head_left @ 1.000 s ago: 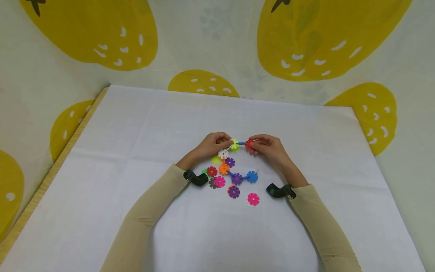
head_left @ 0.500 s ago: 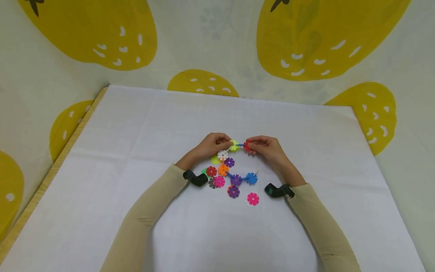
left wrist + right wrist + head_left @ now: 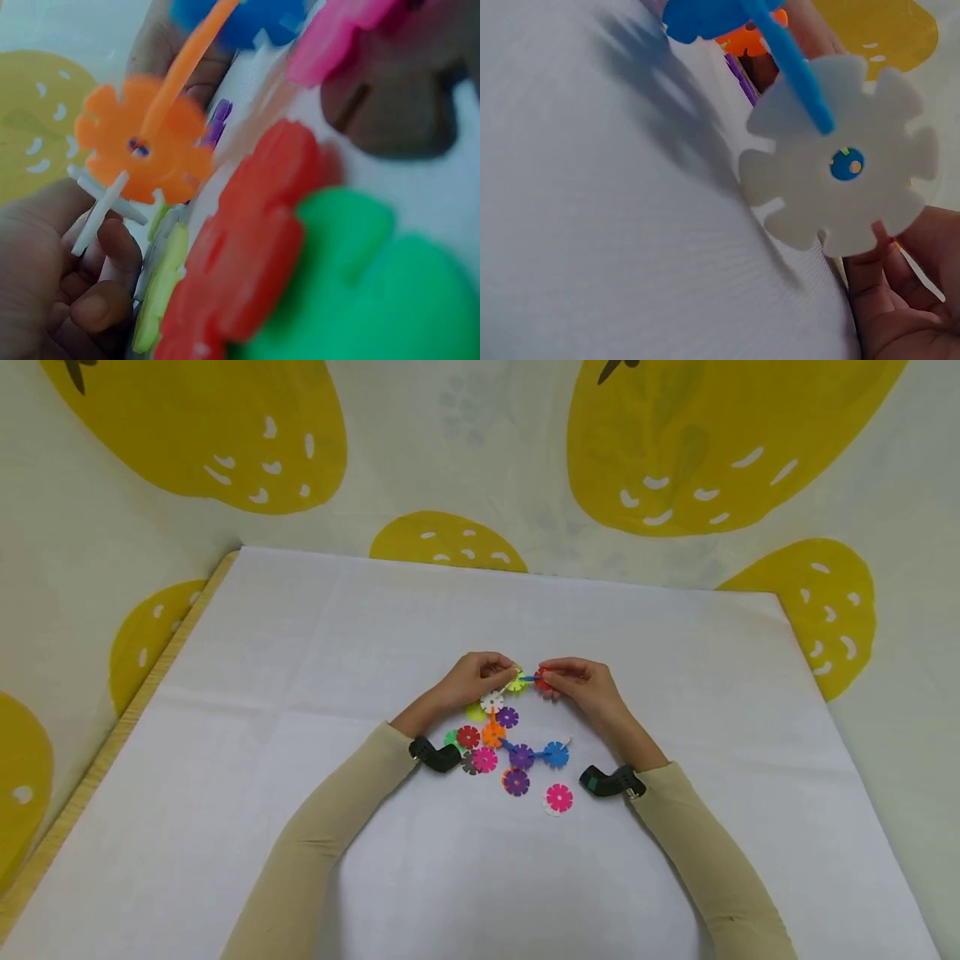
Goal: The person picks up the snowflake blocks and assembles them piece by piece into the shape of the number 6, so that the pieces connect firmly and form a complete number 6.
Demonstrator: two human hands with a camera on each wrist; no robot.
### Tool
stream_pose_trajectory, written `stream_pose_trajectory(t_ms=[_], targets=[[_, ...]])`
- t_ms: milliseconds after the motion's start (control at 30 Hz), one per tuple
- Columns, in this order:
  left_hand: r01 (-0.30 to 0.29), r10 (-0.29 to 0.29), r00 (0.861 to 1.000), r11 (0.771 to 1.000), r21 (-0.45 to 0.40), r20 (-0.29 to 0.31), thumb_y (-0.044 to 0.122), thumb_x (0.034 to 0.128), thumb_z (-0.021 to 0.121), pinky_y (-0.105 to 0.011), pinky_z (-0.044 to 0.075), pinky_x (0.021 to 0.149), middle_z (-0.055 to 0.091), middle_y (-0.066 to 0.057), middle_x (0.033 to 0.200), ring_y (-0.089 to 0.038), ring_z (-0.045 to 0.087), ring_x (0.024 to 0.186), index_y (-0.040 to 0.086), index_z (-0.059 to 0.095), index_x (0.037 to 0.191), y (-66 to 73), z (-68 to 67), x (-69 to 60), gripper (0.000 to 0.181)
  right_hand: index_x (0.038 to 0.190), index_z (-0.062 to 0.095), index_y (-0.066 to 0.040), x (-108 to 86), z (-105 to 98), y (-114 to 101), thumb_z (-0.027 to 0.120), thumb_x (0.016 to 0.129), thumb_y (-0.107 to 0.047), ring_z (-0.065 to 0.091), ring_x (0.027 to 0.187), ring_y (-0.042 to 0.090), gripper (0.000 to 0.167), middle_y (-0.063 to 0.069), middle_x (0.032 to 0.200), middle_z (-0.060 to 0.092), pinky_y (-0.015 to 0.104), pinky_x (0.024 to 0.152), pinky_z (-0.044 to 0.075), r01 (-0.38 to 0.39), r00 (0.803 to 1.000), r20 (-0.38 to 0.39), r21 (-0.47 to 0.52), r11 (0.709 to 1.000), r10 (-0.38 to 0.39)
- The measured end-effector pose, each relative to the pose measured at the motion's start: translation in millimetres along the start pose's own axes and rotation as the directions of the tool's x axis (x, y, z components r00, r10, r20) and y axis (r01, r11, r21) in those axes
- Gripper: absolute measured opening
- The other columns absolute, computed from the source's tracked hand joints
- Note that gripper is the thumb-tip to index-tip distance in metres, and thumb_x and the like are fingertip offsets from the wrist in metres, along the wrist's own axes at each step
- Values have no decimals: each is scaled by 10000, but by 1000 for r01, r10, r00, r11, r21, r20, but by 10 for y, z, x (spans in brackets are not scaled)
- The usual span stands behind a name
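A curved chain of notched discs stands joined edge to edge. At its far side my left hand (image 3: 480,679) pinches the yellow-green disc (image 3: 517,682), and my right hand (image 3: 587,685) pinches the red disc (image 3: 543,679) at the chain's end; a blue disc seen edge-on links the two. From there the chain runs through a white disc (image 3: 492,702), an orange disc (image 3: 493,734) and a purple disc (image 3: 521,757) to a blue disc (image 3: 556,754). The left wrist view shows the orange disc (image 3: 146,142) close up; in the right wrist view a white disc (image 3: 840,157) hides part of my right hand (image 3: 907,292).
Loose discs lie around the chain: a dark red one (image 3: 468,737) on green, a pink one (image 3: 485,760) on grey, a purple one (image 3: 516,782) on orange, and a pink one (image 3: 559,797) on white. A white cloth (image 3: 450,877) covers the table.
My right hand has shifted slightly left with the red disc, nearer to my left hand. Both hands keep their pinch, and the chain has moved only slightly.
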State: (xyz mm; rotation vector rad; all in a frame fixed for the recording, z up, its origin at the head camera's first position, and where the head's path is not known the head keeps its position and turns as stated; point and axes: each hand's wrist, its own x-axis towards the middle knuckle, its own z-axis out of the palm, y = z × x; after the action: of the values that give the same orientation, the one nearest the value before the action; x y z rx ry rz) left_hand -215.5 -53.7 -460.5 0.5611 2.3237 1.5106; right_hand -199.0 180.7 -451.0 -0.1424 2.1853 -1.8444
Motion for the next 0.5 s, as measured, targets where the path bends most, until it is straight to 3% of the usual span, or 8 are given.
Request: stream_pose_trajectory(t_ms=[233,367,500], targets=[[-26,26,1000,1000,5,5,227,994,585,-235,458,690,680,-68,935,-135,573,748,43,682,1109,3,3,10,238,1284,587,21,-59,-69,0,646,955,-186,643,716,120,393,32,936,699,204,709,535,-53,998,34,26,998,53],[-34,32,999,998,-61,-37,193,1010,553,-228,443,635,656,-84,911,-122,542,694,6,645,1141,-18,-15,5,247,1276,582,3,-114,-160,20,637,962,-227,652,738,130,394,54,938,693,204,721,535,-89,996,24,31,996,88],[-40,23,994,987,-153,-108,158,1021,523,-215,414,519,618,-95,892,-103,501,606,-33,600,1167,-48,-26,0,252,1239,591,39,-175,-259,47,630,966,-212,657,738,122,372,40,901,695,195,734,535,-72,997,27,28,997,72]])
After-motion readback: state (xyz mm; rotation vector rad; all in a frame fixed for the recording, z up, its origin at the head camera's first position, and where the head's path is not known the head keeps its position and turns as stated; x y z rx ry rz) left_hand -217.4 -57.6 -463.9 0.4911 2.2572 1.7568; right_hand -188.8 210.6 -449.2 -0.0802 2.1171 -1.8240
